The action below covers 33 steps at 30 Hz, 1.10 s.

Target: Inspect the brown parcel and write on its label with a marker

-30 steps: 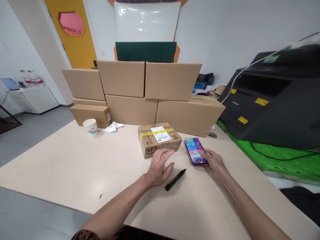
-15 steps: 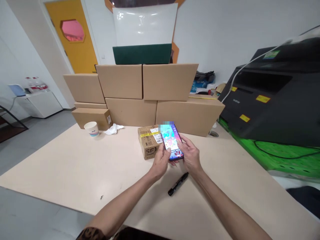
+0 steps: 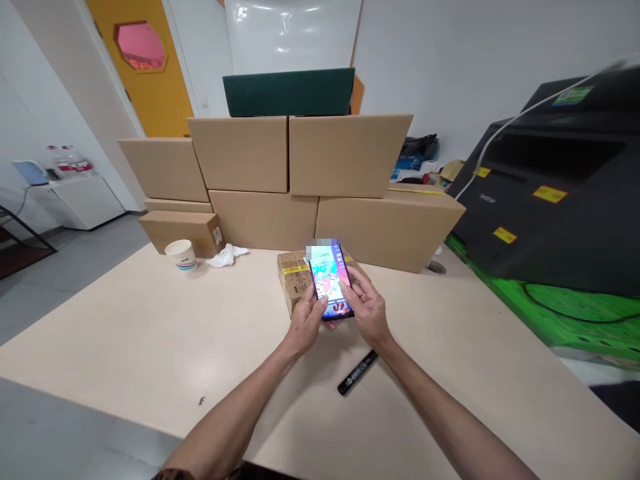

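A smartphone [image 3: 330, 280] with a bright, colourful screen is held upright between both hands above the table. My left hand [image 3: 306, 320] grips its lower left side, thumb at the screen's edge. On the other side my right hand [image 3: 369, 308] wraps the lower right edge, its thumb over the screen. Behind the phone sits a small cardboard parcel [image 3: 295, 283] with yellow tape, partly hidden by phone and hands. A black marker [image 3: 356, 375] lies on the table [image 3: 150, 347] below the right wrist.
Stacked cardboard boxes [image 3: 265, 220] line the table's back, with a dark green box [image 3: 290, 93] on top. A paper cup [image 3: 181, 255] and crumpled tissue [image 3: 228, 256] stand at the left. A tape roll [image 3: 437, 267] lies back right, near a large black machine [image 3: 550, 200].
Both hands and the phone have shifted left, so the phone now covers more of the parcel. The marker stays on the table. The camera view has tilted slightly down.
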Tool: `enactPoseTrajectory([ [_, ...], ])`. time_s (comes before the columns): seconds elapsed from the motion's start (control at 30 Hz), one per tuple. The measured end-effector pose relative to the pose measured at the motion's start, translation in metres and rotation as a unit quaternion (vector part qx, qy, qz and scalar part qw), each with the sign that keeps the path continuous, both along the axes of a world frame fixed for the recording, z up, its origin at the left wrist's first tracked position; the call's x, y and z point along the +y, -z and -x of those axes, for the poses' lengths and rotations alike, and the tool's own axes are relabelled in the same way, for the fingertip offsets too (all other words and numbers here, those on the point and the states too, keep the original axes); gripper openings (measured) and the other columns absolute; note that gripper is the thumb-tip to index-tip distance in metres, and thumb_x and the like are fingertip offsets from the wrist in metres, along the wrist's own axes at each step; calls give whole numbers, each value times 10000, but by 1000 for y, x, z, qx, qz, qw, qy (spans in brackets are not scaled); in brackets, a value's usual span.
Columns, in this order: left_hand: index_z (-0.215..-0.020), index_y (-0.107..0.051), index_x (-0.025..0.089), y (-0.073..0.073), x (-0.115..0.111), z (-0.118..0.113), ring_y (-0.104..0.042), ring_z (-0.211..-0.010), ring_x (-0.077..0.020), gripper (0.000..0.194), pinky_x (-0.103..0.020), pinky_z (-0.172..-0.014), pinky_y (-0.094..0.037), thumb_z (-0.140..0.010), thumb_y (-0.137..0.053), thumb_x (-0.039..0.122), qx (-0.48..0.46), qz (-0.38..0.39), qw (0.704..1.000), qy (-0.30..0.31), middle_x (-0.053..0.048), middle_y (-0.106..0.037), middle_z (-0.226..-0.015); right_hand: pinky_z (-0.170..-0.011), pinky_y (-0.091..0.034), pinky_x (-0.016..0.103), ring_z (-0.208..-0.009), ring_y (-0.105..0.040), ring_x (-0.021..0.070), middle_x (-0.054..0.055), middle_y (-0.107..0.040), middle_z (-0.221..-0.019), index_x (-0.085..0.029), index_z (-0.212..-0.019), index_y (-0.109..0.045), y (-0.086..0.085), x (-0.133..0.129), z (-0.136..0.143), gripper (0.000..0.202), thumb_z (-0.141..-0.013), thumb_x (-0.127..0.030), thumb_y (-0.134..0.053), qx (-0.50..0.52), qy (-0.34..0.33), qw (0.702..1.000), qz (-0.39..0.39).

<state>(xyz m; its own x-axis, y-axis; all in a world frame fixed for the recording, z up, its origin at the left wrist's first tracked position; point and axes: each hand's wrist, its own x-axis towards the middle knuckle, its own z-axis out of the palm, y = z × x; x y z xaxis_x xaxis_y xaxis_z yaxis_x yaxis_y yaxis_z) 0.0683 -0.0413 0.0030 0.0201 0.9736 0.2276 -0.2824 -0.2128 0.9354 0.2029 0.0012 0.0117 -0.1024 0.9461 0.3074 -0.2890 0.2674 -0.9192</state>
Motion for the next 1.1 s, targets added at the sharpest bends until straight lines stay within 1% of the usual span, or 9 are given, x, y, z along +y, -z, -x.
enactPoseTrajectory([
  [0.13,-1499,-481,147,-1,-1,3,-705,-778,-206,765,-270,-533,-585,-901,-684,580,4,7,1000,6,-149,-729,-1218,-748,-654,383,-932,-785,268,88,-813,-1075,-226,-1306,-604,1,-2,0,577,-832,-498,-790,-7,-14,1000,13],
  [0.3,-1506,-499,170,-4,-4,2,-729,-924,-254,728,-251,-531,-570,-916,-668,562,-9,4,1000,19,-147,-698,-1327,-595,-618,341,-810,-777,256,66,-809,-944,-222,-1301,-590,-2,-5,-4,580,-853,-555,-746,-23,-8,999,26],
  [0.5,-1537,-480,182,-1,-3,3,-718,-1000,-259,740,-249,-596,-589,-917,-680,533,-14,0,1000,20,-142,-680,-1370,-549,-579,324,-780,-760,246,61,-796,-936,-235,-1290,-591,-5,-7,-6,576,-855,-590,-722,-44,2,999,24],
  [0.73,-1507,-513,156,-6,-1,8,-710,-764,-204,767,-278,-581,-590,-892,-698,576,-10,12,999,32,-143,-742,-1191,-639,-571,323,-798,-728,210,64,-777,-1079,-250,-1258,-632,-4,-2,-8,545,-852,-602,-724,-34,-8,999,29],
  [0.8,-1481,-550,154,-11,-1,15,-671,-673,-165,748,-273,-576,-579,-887,-705,582,1,19,998,58,-124,-756,-1092,-621,-547,294,-793,-709,194,41,-771,-1039,-258,-1222,-658,-7,3,-11,537,-824,-605,-753,-5,-8,999,46],
  [0.87,-1466,-578,158,-16,-1,25,-642,-638,-148,738,-258,-561,-561,-879,-716,584,24,35,993,112,-100,-756,-984,-536,-487,254,-687,-660,161,0,-750,-884,-264,-1155,-686,-13,7,-15,532,-776,-622,-790,32,-8,997,76],
  [0.93,-1444,-614,161,-20,-2,33,-614,-598,-139,741,-242,-521,-528,-859,-732,600,53,54,983,166,-70,-731,-853,-494,-453,232,-606,-611,133,-26,-721,-778,-254,-1047,-714,-21,10,-21,526,-685,-605,-864,63,-10,991,114],
  [1.0,-1425,-641,175,-24,-2,39,-591,-587,-128,717,-226,-503,-506,-847,-755,583,75,76,974,198,-51,-706,-798,-519,-487,229,-609,-618,124,-19,-736,-785,-227,-964,-736,-29,13,-28,532,-568,-509,-952,69,-20,986,153],
  [1.1,-1377,-677,182,-27,-2,41,-584,-595,-119,697,-210,-483,-484,-808,-806,565,33,105,983,146,-51,-713,-831,-477,-487,218,-559,-603,111,-15,-736,-751,-198,-962,-756,-32,16,-36,571,-481,-387,-999,60,-25,978,200],
])
